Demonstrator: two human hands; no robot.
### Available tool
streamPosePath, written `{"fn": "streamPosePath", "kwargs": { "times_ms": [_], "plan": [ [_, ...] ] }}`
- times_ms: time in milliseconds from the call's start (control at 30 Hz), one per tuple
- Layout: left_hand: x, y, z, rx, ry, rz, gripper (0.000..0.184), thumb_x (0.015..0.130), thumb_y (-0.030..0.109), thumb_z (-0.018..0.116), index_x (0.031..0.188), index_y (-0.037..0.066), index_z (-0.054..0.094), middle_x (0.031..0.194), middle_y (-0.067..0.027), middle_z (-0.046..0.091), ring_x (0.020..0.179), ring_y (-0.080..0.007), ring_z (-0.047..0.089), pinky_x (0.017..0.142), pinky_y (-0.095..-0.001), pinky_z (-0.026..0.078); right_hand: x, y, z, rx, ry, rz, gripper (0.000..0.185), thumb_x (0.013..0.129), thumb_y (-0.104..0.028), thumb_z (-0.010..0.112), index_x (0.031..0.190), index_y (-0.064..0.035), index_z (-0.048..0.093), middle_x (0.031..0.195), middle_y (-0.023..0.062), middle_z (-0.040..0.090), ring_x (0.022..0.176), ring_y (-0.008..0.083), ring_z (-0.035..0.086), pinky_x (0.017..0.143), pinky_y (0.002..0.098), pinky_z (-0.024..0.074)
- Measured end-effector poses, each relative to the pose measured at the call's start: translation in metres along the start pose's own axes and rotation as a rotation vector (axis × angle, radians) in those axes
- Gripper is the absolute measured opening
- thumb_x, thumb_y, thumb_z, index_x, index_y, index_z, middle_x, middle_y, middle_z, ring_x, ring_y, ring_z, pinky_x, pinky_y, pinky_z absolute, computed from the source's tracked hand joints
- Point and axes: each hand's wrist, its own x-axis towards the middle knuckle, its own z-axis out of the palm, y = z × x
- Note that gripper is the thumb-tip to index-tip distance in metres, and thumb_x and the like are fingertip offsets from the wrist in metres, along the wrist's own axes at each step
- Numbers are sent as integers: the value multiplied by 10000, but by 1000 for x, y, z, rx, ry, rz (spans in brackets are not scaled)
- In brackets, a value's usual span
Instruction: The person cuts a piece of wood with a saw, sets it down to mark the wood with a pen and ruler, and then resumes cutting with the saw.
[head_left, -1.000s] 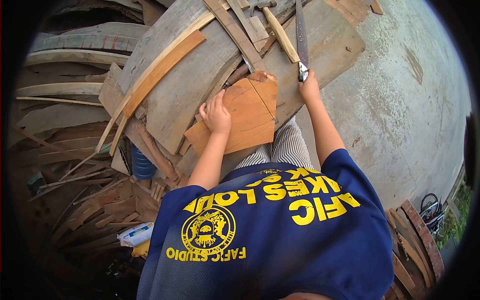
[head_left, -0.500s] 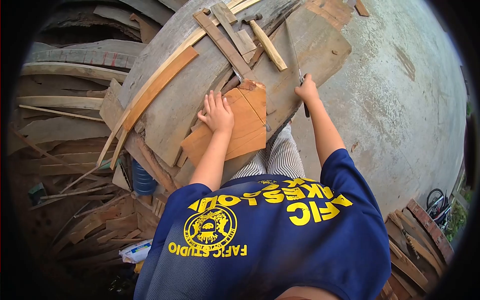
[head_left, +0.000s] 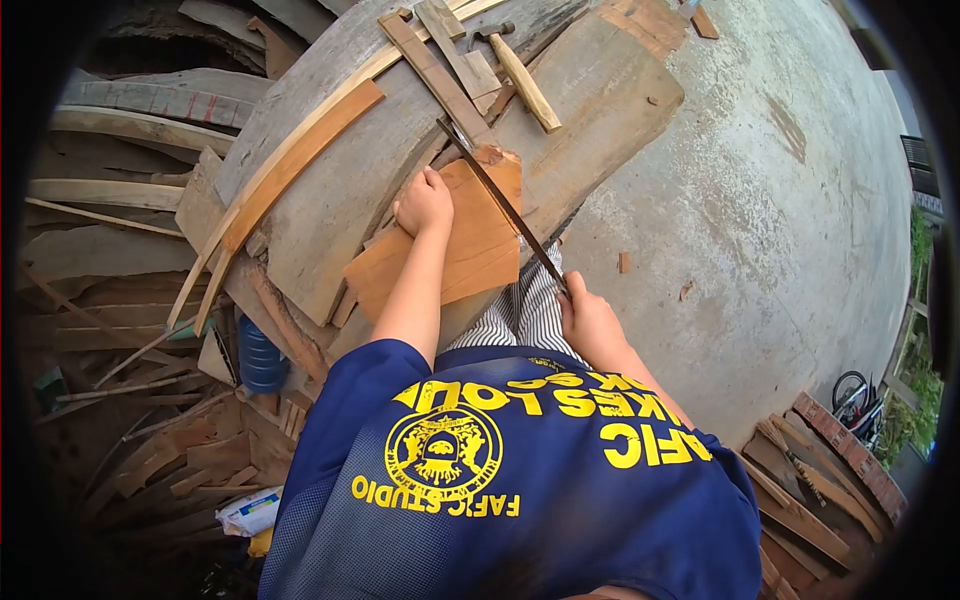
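Note:
An orange-brown wooden board [head_left: 455, 250] with a broken far corner and a line across it lies over a thick plank [head_left: 610, 95] in front of my lap. My left hand [head_left: 424, 203] is closed at the board's left edge, fingers curled and partly hidden. My right hand [head_left: 590, 322] grips a handsaw [head_left: 505, 205] at its near end. The saw's dark blade slants over the board's right part, its tip pointing up and left. I cannot tell whether the teeth have entered the wood.
A claw hammer [head_left: 525, 82] lies on the plank beyond the board, near flat wood strips [head_left: 430, 70]. Long curved strips [head_left: 290, 170] run along the left. Stacked timber [head_left: 120, 200] and a blue plastic container [head_left: 262, 355] are further left. A small wood scrap [head_left: 624, 262] sits on the concrete.
The saw has swung from beyond the board to across it, as my right hand came back toward my body. My left hand's spread fingers have curled at the board's edge.

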Motion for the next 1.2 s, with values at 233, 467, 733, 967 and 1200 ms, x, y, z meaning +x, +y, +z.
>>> {"fn": "streamPosePath", "kwargs": {
  "times_ms": [233, 467, 733, 967, 1200],
  "plan": [
    [3, 0, 4, 36, 45, -36, 544, 975, 380, 283, 816, 80, 707, 790, -144, 688, 798, -287, 661, 847, -422, 424, -56, -17, -33, -78, -80, 187, 163, 920, -174, 510, 1046, -84, 461, 733, 256, 609, 731, 457, 595, 606, 512, 456],
    [3, -1, 5, 46, 30, 23, 564, 974, 388, 263, 802, 81, 705, 796, -150, 689, 780, -289, 665, 831, -427, 430, -58, -28, -52, -249, -90, 262, 115, 924, -187, 486, 981, -98, 441, 685, 238, 608, 689, 452, 600, 582, 530, 462],
    [8, 1, 10, 57, 17, 11, 559, 971, 370, 263, 767, 101, 709, 733, -137, 684, 726, -290, 664, 831, -432, 428, -23, -47, -56, -187, -122, 95, 107, 910, -124, 492, 941, -42, 432, 686, 277, 582, 696, 479, 569, 592, 538, 442],
    [6, 5, 5, 42, -40, 41, 560, 981, 366, 235, 826, 107, 707, 754, -121, 689, 750, -283, 661, 869, -425, 421, -26, -30, -54, -168, -115, 91, 120, 896, -113, 520, 954, -37, 448, 694, 273, 585, 705, 466, 575, 593, 518, 448],
    [4, 6, 5, 70, -73, 46, 570, 977, 383, 226, 859, 104, 709, 804, -138, 690, 809, -290, 657, 869, -421, 426, -11, -40, -64, -82, -183, 81, 115, 896, -98, 511, 959, -34, 439, 723, 277, 592, 722, 483, 568, 610, 523, 450]
  ]
}}
